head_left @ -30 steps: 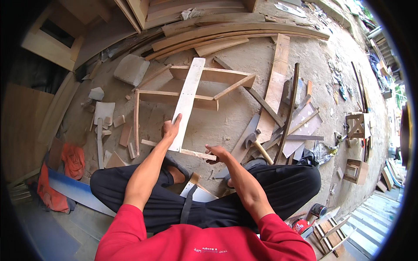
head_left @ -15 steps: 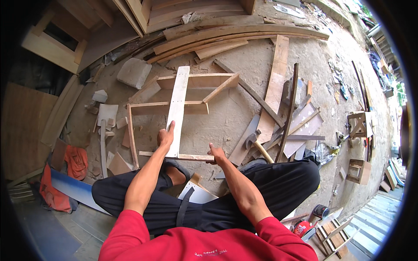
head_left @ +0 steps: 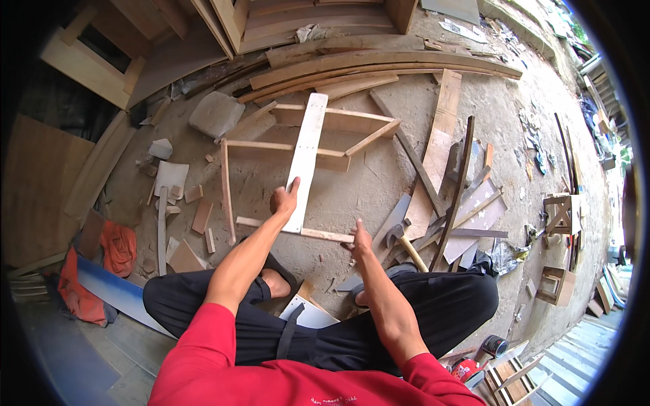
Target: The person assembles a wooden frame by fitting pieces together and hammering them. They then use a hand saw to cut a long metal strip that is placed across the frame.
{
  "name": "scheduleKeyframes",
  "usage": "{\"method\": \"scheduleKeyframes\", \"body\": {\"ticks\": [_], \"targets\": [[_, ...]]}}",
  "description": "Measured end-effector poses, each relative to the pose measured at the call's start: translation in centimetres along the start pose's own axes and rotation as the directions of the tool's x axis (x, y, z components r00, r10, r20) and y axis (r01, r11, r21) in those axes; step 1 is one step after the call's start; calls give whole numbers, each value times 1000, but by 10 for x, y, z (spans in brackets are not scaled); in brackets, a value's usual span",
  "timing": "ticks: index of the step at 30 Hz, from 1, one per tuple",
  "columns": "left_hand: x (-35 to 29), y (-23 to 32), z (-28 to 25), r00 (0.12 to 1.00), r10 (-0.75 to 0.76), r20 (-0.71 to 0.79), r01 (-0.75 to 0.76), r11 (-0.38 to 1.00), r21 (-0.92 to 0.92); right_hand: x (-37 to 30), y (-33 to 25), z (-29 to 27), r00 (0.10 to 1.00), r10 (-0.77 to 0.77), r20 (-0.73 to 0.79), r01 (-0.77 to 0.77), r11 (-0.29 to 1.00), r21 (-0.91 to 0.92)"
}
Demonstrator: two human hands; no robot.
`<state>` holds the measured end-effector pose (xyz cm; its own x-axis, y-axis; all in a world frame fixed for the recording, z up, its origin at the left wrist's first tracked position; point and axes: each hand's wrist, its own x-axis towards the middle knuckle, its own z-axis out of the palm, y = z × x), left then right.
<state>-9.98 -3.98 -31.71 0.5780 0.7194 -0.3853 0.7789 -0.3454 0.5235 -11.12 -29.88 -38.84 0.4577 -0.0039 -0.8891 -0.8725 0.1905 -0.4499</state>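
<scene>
A wooden frame (head_left: 252, 144) of narrow boards hangs or stands in front of my knees, with a long white plank (head_left: 308, 152) fixed across it. My left hand (head_left: 284, 198) is closed on the near part of that plank, thumb lying along its face. My right hand (head_left: 359, 238) holds the right end of the frame's near crosspiece (head_left: 325, 235), with the thumb pointing up and its other fingers partly hidden. A slanted brace (head_left: 372, 137) joins the frame's right side. Whether the frame's far edge rests on the ground cannot be made out.
A hammer (head_left: 412, 249) lies by my right knee on scattered boards (head_left: 474, 213). Long planks (head_left: 379, 62) lie across the far side. A pale block (head_left: 215, 115) and wood offcuts (head_left: 202, 218) are at left, with orange cloth (head_left: 118, 249) nearby. A can (head_left: 495, 346) stands at lower right.
Both hands have moved away from me and to the right, carrying the frame along. The frame has also tilted, so its far parts appear shifted right. Both grips stay the same.
</scene>
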Motion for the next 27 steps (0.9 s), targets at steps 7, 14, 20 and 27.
{"method": "scheduleKeyframes", "body": {"ticks": [7,14,20,27], "targets": [[8,52,48,995,-77,-63,72,993,-91,0,-40,-17,951,-301,-64,308,936,171],[22,40,72,994,-25,105,45,981,-189,20,-29,-32,830,-555,56,558,823,-104],[35,-20,21,907,378,188,-337,916,-218,31,-17,-41,809,-585,63,548,711,-440],[14,-91,-78,944,-90,-318,62,993,-98,8,-17,-25,704,-710,24,542,515,-664]]}}
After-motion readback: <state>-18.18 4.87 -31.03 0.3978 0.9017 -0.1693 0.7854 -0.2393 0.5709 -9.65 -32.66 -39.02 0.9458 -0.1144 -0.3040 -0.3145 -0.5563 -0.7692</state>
